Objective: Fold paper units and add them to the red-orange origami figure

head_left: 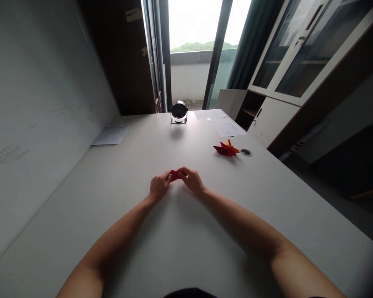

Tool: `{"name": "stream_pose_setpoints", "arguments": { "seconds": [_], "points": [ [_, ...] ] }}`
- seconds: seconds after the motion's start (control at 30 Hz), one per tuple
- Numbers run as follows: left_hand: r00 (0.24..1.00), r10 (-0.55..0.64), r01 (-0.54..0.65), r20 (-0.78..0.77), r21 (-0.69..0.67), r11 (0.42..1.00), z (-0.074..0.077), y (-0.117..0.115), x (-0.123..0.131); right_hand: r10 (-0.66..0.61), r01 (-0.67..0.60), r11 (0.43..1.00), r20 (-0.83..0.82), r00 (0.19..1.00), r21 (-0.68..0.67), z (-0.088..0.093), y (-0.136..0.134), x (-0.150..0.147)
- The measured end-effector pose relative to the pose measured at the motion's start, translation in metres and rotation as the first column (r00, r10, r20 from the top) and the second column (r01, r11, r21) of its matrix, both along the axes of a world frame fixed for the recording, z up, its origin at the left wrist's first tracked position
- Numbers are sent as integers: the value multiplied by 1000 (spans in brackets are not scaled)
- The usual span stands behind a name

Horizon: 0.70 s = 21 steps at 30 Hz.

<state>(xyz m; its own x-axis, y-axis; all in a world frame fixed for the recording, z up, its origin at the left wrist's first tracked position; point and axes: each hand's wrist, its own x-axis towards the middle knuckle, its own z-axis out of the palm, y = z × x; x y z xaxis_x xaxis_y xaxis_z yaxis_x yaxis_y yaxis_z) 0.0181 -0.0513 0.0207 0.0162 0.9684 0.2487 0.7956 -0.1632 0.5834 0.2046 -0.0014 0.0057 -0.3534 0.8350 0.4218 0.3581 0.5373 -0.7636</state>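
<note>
A small piece of folded red paper is held between my two hands over the middle of the white table. My left hand pinches its left side, thumb on the near face. On the other side, the fingertips and thumb of my right hand close on its right edge. Both hands hide part of the paper, so its full shape does not show. Farther back on the right lie folded red and orange paper pieces, pointed like origami and apart from my hands.
A small round black device on a metal stand is at the table's far edge. Paper sheets lie at the back right and, as a stack, by the left wall. A cable hole sits beside the folded pieces. White cabinets stand at right.
</note>
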Motion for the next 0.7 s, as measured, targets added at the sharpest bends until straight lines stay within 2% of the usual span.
{"name": "stream_pose_setpoints", "arguments": {
  "seconds": [0.17, 0.4, 0.7],
  "points": [
    [999, -30, 30, 43, 0, 1000, 4, -1, -2, 7, -8, 1000, 42, 999, 5, -3, 0, -1],
    [985, -71, 74, 159, -13, 997, 0, 1, -2, 19, -21, 1000, 60, 998, 19, -2, -2, -2],
    [983, -84, 88, 163, -17, 996, 0, 2, -4, 38, -38, 999, 43, 998, -3, -2, -1, -2]
  ]
}}
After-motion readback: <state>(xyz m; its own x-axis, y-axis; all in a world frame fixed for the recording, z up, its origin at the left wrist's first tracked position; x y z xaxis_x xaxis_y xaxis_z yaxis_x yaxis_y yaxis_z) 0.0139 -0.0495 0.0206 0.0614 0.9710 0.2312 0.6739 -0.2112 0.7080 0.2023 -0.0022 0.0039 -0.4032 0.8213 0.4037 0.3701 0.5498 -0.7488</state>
